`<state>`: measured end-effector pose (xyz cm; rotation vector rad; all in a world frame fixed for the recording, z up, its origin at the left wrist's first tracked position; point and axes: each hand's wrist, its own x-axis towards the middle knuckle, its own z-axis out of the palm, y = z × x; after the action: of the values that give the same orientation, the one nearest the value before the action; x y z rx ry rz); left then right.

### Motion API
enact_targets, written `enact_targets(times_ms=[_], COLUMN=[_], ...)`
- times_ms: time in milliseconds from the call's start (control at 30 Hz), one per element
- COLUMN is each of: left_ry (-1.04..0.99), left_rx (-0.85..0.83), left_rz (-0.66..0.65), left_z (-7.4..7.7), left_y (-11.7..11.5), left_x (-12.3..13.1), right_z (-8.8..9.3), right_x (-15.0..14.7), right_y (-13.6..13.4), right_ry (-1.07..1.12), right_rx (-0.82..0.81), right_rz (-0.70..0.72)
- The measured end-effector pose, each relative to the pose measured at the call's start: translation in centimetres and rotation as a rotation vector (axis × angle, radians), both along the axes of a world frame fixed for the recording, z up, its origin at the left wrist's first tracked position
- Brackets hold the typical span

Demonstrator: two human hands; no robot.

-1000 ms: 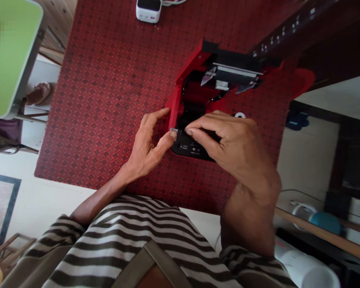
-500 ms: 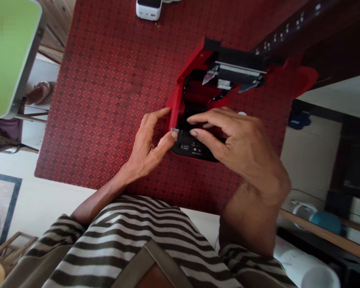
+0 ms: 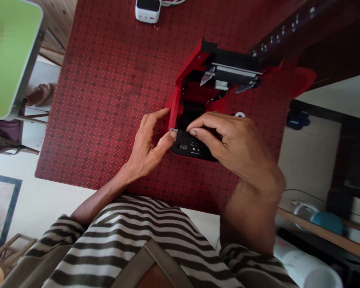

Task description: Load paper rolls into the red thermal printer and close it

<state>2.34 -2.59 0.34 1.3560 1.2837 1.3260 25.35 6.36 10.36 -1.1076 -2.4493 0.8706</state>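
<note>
Had the left hand [image 3: 147,146] braced at the near-left corner of an open red-and-black device [image 3: 180,138], with thumb and forefinger spread apart: thumb on a small grey piece [image 3: 173,130] at the rim, forefinger against the outside of the red wall [image 3: 174,108]. Held the right hand [image 3: 235,138] just across, over the near end, not touching the left, with thumb and forefinger tips brought close together. Couldn't tell about anything pinched in there tbh, too small and dark.

Saw white markings on the black panel [image 3: 193,149] by the right thumb, plus a raised lid [image 3: 238,75] with a silvery strip beyond both hands. Spotted a white ring [image 3: 240,114] right behind the right knuckles. Found the device sitting between the hands on a red patterned tabletop [image 3: 114,92].

Farther out, noticed a white box [image 3: 147,15] with a dark top well beyond the left hand, pale cables [image 3: 174,2] beside it. Also got a green-topped table [image 3: 15,52] way left of the left hand.
</note>
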Motion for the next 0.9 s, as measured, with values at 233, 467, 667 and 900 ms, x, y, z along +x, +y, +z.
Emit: enact_targets(times_ms=[233,467,667,900], left_ry=[0.114,0.445,0.629,0.690], left_rx=[0.052,0.403,0.218,0.257], left_rz=[0.024,0.051,-0.042,-0.051], left_z=[-0.4,1.9,3.9,4.7], left_y=[0.1,0.6,1.5,3.4], left_x=[-0.3,-1.2,-0.3,-0.3], right_z=[-0.5,-0.4,0.0,0.1], right_x=[0.4,0.6,-0.4,-0.1], right_y=[-0.1,-0.6,-1.4,-1.8], right_ry=[0.029,0.190,0.335,0.293], right_rx=[0.061,0.060,0.112,0.164], right_rz=[-0.043,-0.204,-0.353,-0.387])
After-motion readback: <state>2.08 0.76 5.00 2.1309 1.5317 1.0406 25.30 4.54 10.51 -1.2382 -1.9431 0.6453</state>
